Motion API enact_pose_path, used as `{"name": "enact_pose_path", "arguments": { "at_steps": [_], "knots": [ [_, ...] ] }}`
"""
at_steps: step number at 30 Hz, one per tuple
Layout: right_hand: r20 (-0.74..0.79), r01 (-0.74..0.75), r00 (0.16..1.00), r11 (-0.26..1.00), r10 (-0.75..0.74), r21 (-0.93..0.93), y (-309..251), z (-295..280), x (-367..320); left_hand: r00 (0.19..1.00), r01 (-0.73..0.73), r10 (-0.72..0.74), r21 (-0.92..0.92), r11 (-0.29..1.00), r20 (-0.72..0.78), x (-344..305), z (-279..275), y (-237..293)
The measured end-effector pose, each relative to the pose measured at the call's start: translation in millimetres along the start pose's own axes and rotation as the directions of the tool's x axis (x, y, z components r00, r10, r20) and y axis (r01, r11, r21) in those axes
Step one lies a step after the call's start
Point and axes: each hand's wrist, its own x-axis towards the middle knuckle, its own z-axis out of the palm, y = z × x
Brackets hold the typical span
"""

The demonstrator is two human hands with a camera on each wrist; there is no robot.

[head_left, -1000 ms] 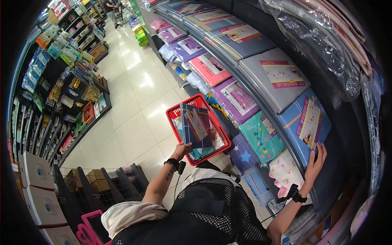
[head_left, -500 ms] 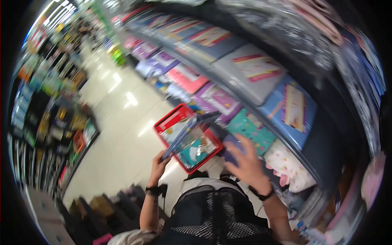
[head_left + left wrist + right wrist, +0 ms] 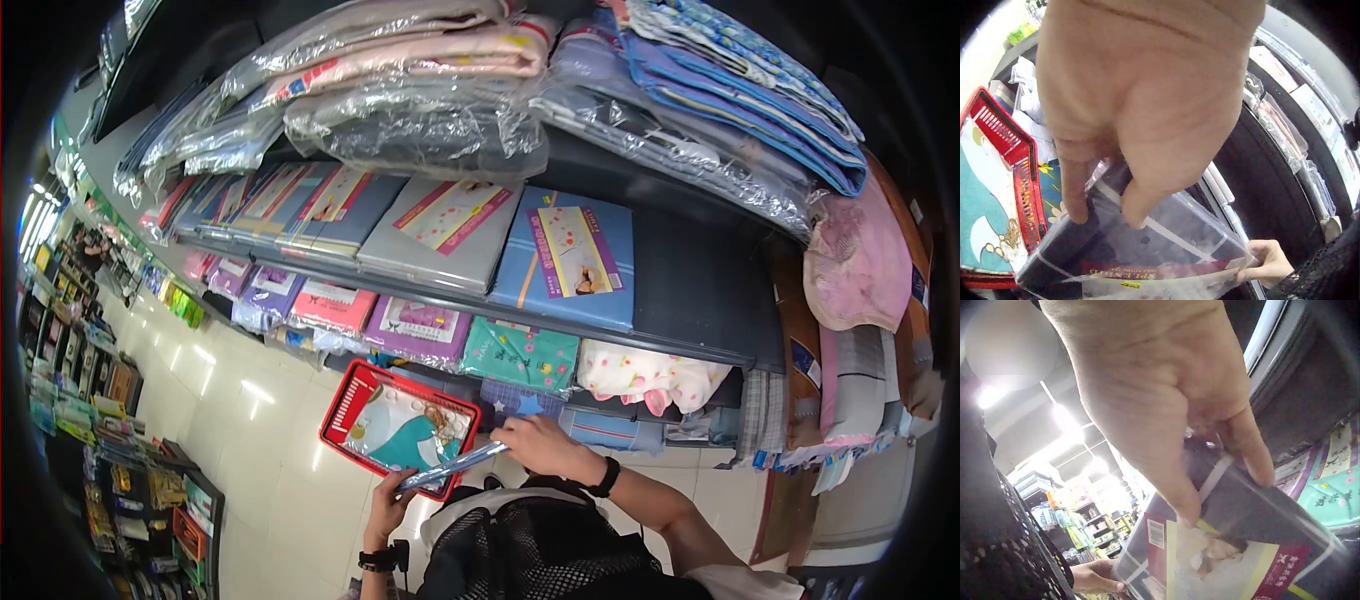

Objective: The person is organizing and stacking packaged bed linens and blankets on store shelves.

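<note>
A dark blue packaged textile (image 3: pixel 455 467) in clear plastic is held edge-up in front of the body, over the near side of a red basket (image 3: pixel 335 450). The left hand (image 3: pixel 386 508) pinches one end of it; the right hand (image 3: pixel 540 446) grips the other end. In the left wrist view the left thumb and fingers clasp the package (image 3: pixel 1147 237) by its edge. The right wrist view shows the right hand (image 3: pixel 1160 406) pinching the package (image 3: pixel 1241 512), its printed label facing that camera. Teal and white items (image 3: pixel 410 440) lie in the basket.
A shelf holds flat packages, among them a blue one (image 3: pixel 590 255) and a grey one (image 3: pixel 440 230). Below lie a teal pack (image 3: pixel 520 355) and other bedding packs. Plastic-wrapped bedding (image 3: pixel 420 120) is stacked above. Tiled floor (image 3: pixel 260 450) and another rack stand to the left.
The right hand has left the shelf's blue package and now grips the held package's other end. That package has turned from flat to edge-up. The view has swung toward the shelf.
</note>
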Motion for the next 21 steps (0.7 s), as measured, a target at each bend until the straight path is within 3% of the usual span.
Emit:
{"name": "enact_pose_path", "arguments": {
  "at_steps": [1, 3, 5, 6, 8, 10, 12, 13, 15, 16, 18, 20, 21],
  "knots": [
    [-0.116, 0.062, 0.992, 0.997, -0.056, 0.043, 2.1, 1.8, -5.8, 1.000, -0.012, 0.012, 0.006, 1.000, 0.002, 10.4, 2.9, -1.9],
    [-0.185, 0.059, 0.982, 0.990, -0.034, 0.131, 0.2, -12.6, -15.9, 0.929, -0.063, -0.096, -0.407, 0.911, -0.358, 26.8, 13.0, -2.5],
    [-0.365, 0.116, 0.931, 0.953, -0.006, 0.281, -2.9, -36.8, -30.3, 0.896, -0.049, -0.114, -0.349, 0.936, -0.429, 41.0, 13.3, -28.5],
    [-0.367, 0.115, 0.930, 0.953, -0.004, 0.280, 0.1, -46.0, -38.0, 0.854, -0.028, -0.132, -0.297, 0.954, -0.504, 44.4, 13.8, -41.3],
    [-0.515, 0.073, 0.816, 0.836, 0.264, 0.543, 8.6, -62.9, -52.8, 0.828, 0.021, -0.189, -0.307, 0.951, -0.528, 45.5, 16.8, -54.2],
    [-0.333, 0.069, 0.747, 0.432, 0.575, 0.899, 13.4, -86.1, -63.1, 0.888, 0.182, -0.245, -0.192, 0.964, -0.390, 38.9, 28.0, -130.1],
    [-0.372, 0.342, 0.698, 0.172, 0.612, 0.924, 42.8, -84.6, -76.2, 0.867, 0.327, -0.320, -0.048, 0.944, -0.382, 25.9, 46.5, -192.0],
    [-0.371, 0.341, 0.701, 0.171, 0.610, 0.924, 40.6, -93.9, -78.1, 0.874, 0.375, -0.350, 0.008, 0.927, -0.338, 19.1, 55.6, -208.7],
    [-0.398, 0.639, 0.572, -0.085, 0.718, 0.765, 31.3, -122.2, -81.5, 0.889, 0.413, -0.366, 0.137, 0.900, -0.275, 6.5, 70.7, -218.3],
    [-0.397, 0.635, 0.576, -0.086, 0.715, 0.768, 37.1, -125.9, -84.0, 0.902, 0.405, -0.352, 0.206, 0.891, -0.252, -0.6, 78.5, -218.2],
    [-0.529, 0.652, 0.532, 0.079, 0.661, 0.754, 47.6, -132.6, -90.8, 0.876, 0.482, -0.464, 0.210, 0.850, -0.131, -12.3, 94.0, -233.2],
    [-0.497, 0.655, 0.518, 0.050, 0.696, 0.754, 55.4, -141.7, -83.2, 0.930, 0.360, -0.340, 0.168, 0.918, -0.137, -24.8, 99.7, -228.9],
    [-0.510, 0.659, 0.475, 0.094, 0.717, 0.746, 73.0, -137.0, -78.5, 0.930, 0.360, -0.339, 0.165, 0.918, -0.139, -26.7, 100.5, -226.0]
  ]
}}
